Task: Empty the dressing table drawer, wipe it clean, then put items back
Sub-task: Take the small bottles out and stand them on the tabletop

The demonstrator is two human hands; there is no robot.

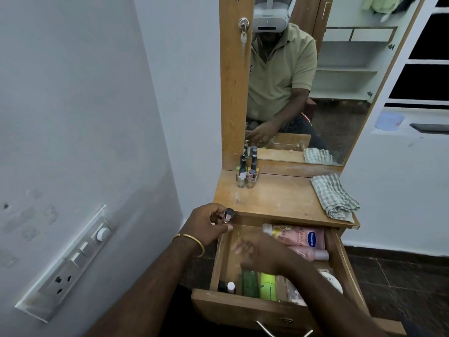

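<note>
The wooden drawer [245, 306] of the dressing table stands pulled out. In it lie two pink lotion bottles [297, 235], a green bottle [250, 283], a lime-yellow tube [268, 285], two small bottles [230, 287] and a white jar [334, 280]. My left hand [206, 223] holds a small nail polish bottle [228, 215] at the drawer's back left corner, just under the table top. My right hand [257, 251] reaches into the drawer with fingers spread; it is blurred and holds nothing I can see.
Two nail polish bottles [246, 175] stand at the back left of the table top [274, 195]. A folded checked cloth [334, 197] lies at its right edge. A mirror rises behind. A wall with a switch panel [70, 266] is close on the left.
</note>
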